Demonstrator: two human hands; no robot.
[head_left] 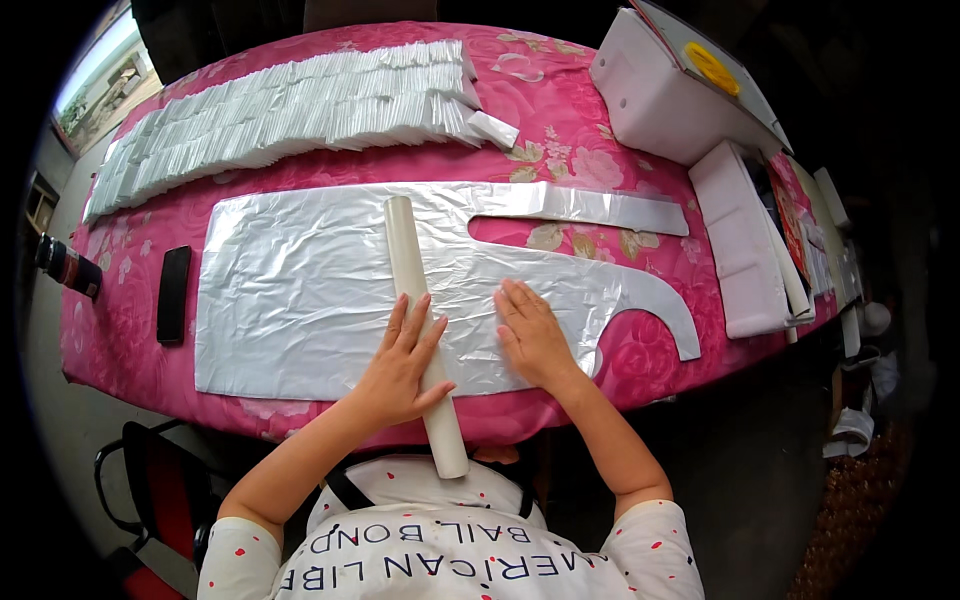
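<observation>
A silvery-white plastic sheet or stack of sheets (290, 290), shaped like a vest-style carrier bag with two handle strips pointing right, lies flat and wrinkled on the table. Across its middle rests a pale tube (405, 240), its near end reaching past the table edge toward my body. My left hand (408, 362) lies on the tube with fingers spread, the thumb stretched across its near part. To the right of the tube, my right hand (532, 335) presses flat on the plastic, fingers extended and nothing held.
A pink flowered cloth (130, 290) covers the table. Long rows of folded white plastic packets (300, 105) fill the far left. A black phone (174, 295) and a dark bottle (68, 266) are at left. White foam boxes (650, 100) stand at right. A chair (160, 480) is lower left.
</observation>
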